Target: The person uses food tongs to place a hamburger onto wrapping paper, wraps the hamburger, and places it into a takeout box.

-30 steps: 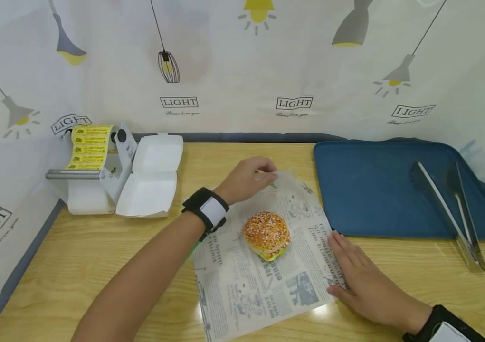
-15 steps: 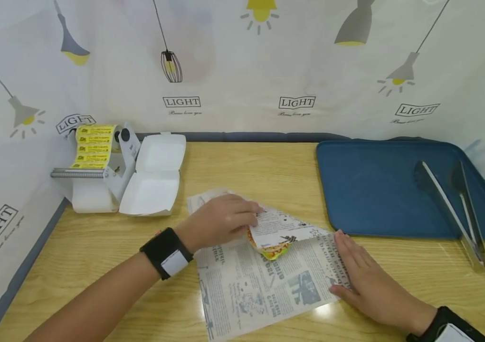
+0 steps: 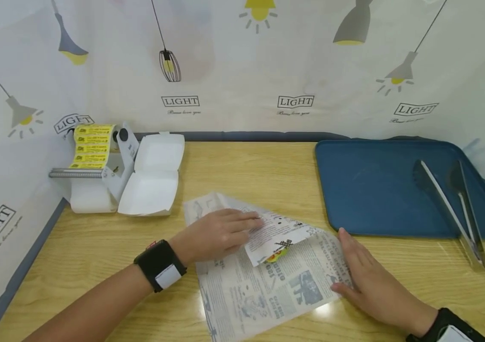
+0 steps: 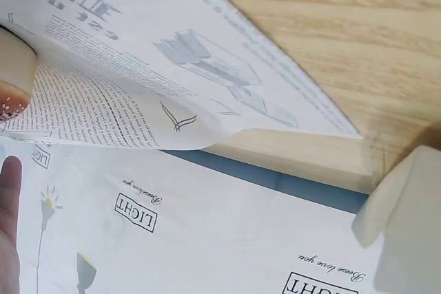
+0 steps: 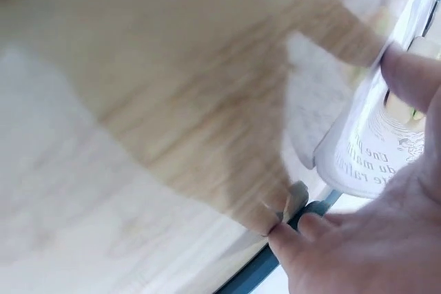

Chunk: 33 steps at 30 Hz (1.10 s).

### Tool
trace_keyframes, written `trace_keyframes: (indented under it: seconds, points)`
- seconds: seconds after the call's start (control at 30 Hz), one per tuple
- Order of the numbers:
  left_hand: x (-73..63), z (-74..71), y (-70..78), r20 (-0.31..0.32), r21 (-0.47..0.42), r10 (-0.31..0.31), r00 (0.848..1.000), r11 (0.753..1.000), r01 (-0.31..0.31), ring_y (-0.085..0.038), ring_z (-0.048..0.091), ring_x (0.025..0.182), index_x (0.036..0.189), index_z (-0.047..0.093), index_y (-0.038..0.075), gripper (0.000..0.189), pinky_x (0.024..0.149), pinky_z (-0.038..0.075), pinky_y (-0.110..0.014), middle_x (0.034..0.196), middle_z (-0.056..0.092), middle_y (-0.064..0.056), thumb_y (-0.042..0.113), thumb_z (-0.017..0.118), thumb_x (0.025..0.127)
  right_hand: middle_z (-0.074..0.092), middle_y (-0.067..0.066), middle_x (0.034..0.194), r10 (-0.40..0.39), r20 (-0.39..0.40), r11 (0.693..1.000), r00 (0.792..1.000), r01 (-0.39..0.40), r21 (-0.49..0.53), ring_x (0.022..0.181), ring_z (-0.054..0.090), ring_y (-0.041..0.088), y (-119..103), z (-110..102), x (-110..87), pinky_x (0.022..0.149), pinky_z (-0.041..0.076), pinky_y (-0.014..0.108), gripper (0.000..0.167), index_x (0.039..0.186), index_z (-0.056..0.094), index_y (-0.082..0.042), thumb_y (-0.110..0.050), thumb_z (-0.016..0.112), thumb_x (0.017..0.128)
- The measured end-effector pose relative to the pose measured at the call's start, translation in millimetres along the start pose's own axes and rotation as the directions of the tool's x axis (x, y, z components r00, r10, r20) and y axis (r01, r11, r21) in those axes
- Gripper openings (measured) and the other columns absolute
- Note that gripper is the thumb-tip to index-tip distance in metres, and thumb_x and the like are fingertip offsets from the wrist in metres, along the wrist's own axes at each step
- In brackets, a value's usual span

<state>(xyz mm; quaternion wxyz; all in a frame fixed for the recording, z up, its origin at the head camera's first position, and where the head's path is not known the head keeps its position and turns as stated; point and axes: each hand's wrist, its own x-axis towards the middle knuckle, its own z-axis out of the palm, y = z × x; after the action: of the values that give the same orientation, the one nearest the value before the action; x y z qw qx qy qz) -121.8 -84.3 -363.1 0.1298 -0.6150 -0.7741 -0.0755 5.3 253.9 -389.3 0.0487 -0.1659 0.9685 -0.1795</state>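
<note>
A sheet of newspaper-print wrapping paper (image 3: 263, 304) lies on the wooden table, its far part folded toward the person over a sesame-bun hamburger (image 3: 277, 255). Only a sliver of green and red filling shows below the fold in the head view; in the left wrist view a bit of the bun (image 4: 15, 77) peeks out at the left edge. My left hand (image 3: 218, 233) rests with its fingers laid on the folded flap, over the burger. My right hand (image 3: 372, 280) stands at the paper's right edge, fingers extended, fingertips and thumb right against that edge.
A blue tray (image 3: 379, 190) with metal tongs (image 3: 447, 213) lying across its front edge is at the right. Back left stand an open white takeaway box (image 3: 150, 192) and a dispenser with a yellow label roll (image 3: 92, 147). A printed wall covering (image 3: 233, 114) rises behind the table.
My left hand has drawn the paper's far corner toward the person and over the hamburger, then moved down onto it. The right side of the paper bulges slightly by my nearly still right hand.
</note>
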Motion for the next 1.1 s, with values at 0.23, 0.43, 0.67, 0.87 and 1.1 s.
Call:
trace_keyframes:
  seconds: [0.23, 0.43, 0.67, 0.87, 1.1]
  points:
    - [-1.5, 2.6, 11.1, 0.027, 0.009, 0.035, 0.999, 0.999, -0.035, -0.013, 0.046, 0.128, 0.087, 0.062, 0.019, 0.008, 0.106, 0.039, -0.029, 0.138, 0.05, 0.002, 0.022, 0.055, 0.091, 0.01, 0.022, 0.153, 0.135, -0.043, 0.99, 0.99, -0.136, -0.03, 0.133, 0.024, 0.046, 2.7, -4.7, 4.9, 0.096, 0.033, 0.064, 0.108, 0.15, -0.002, -0.014, -0.036, 0.074, 0.076]
    - [0.9, 6.8, 19.5, 0.0, -0.108, -0.073, 0.997, 0.992, 0.073, -0.012, 0.048, 0.126, 0.071, 0.058, 0.02, 0.034, 0.104, 0.041, -0.028, 0.134, 0.054, 0.001, 0.048, 0.052, 0.09, 0.012, 0.027, 0.151, 0.173, -0.049, 0.983, 0.984, -0.175, -0.048, 0.13, 0.025, 0.051, 5.2, -5.7, 6.5, 0.093, 0.033, 0.068, 0.108, 0.15, -0.002, -0.014, -0.04, 0.073, 0.075]
    - [16.2, 5.8, 27.1, 0.007, -0.016, -0.15, 0.989, 0.989, 0.15, -0.009, 0.054, 0.112, 0.104, 0.058, 0.022, 0.032, 0.091, 0.047, -0.026, 0.118, 0.059, 0.006, 0.049, 0.054, 0.088, 0.012, 0.028, 0.151, 0.156, -0.079, 0.985, 0.985, -0.161, -0.059, 0.132, 0.022, 0.05, 7.8, -3.3, 5.8, 0.092, 0.033, 0.068, 0.107, 0.15, 0.0, -0.012, -0.037, 0.073, 0.076]
    - [18.0, 6.7, 29.2, 0.051, -0.003, -0.168, 0.985, 0.986, 0.168, -0.011, 0.052, 0.112, 0.115, 0.058, 0.027, 0.035, 0.094, 0.045, -0.029, 0.118, 0.056, 0.007, 0.047, 0.058, 0.086, 0.007, 0.029, 0.152, 0.162, -0.118, 0.981, 0.98, -0.173, -0.089, 0.137, 0.013, 0.048, 10.9, -2.5, 5.1, 0.093, 0.029, 0.07, 0.108, 0.149, -0.001, -0.008, -0.042, 0.072, 0.076]
    - [19.7, 12.7, 30.3, 0.033, 0.001, -0.169, 0.985, 0.986, 0.17, -0.012, 0.049, 0.113, 0.112, 0.057, 0.027, 0.028, 0.092, 0.045, -0.029, 0.12, 0.055, 0.006, 0.041, 0.058, 0.088, 0.019, 0.019, 0.152, -0.002, -0.201, 0.985, 0.98, -0.033, -0.169, 0.138, 0.024, 0.037, -23.6, -2.0, 0.5, 0.105, 0.03, 0.057, 0.098, 0.146, 0.026, -0.013, -0.043, 0.077, 0.068]
